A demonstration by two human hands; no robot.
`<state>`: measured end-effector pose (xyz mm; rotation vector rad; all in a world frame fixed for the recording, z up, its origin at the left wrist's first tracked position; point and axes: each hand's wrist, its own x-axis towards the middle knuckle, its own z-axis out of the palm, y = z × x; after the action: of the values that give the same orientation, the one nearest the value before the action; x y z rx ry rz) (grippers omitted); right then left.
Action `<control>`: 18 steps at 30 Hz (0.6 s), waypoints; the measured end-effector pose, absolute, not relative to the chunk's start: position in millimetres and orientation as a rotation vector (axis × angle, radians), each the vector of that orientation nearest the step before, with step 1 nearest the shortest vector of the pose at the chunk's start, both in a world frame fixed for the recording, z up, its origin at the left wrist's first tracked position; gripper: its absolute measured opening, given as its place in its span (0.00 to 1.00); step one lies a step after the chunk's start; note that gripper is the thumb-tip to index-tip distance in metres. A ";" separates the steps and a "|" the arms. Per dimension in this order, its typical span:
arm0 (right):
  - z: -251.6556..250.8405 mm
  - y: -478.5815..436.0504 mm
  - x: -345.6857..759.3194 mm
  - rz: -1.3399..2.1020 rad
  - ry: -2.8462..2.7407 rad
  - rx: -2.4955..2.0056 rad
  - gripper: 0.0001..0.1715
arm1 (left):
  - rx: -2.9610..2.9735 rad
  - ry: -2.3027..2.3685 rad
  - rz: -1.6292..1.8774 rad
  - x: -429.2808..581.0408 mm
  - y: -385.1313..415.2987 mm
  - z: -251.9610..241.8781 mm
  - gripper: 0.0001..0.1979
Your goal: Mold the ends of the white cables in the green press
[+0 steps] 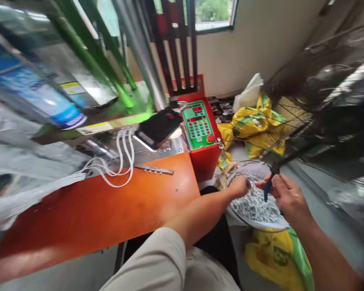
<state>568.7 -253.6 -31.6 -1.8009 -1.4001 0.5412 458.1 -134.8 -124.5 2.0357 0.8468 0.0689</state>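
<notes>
A round white basket point(255, 210) sits low at the right, heaped with short white wire pieces. My left hand point(239, 186) is over its far rim with the fingers curled; I cannot tell whether they hold anything. My right hand point(286, 196) is just right of it, above the heap, gripping blue-handled pliers point(267, 190) with a dark metal head. The pliers' jaws point upward, near a dark metal rod point(294, 151). Part of the basket is hidden behind both hands.
An orange tabletop point(87, 214) to the left holds a bundle of white cables point(121, 161) and a metal strip point(154, 169). Behind stands a red control box with a green keypad point(198, 125). Yellow-green sacks point(257, 127) lie around, with another point(276, 258) below the basket. Dark wire mesh point(294, 109) fills the upper right.
</notes>
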 end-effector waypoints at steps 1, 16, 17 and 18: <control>-45.4 -272.2 586.2 0.464 -1.447 -1.936 0.27 | 2.038 0.812 0.051 468.0 -139.2 -132.8 0.11; -136.1 -306.9 592.1 0.086 -2.017 -2.548 0.15 | 2.150 0.689 0.122 476.1 -139.9 -151.8 0.09; -137.4 -305.4 592.4 0.090 -2.032 -2.559 0.15 | 2.152 0.687 0.125 476.0 -139.8 -151.6 0.09; -138.9 -304.3 592.5 0.096 -2.045 -2.569 0.15 | 2.154 0.686 0.127 475.8 -139.5 -151.3 0.10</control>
<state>592.5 -304.3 -138.9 -2.5686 -2.0451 0.0963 475.8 -139.5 -151.3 2.1540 0.6858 0.1272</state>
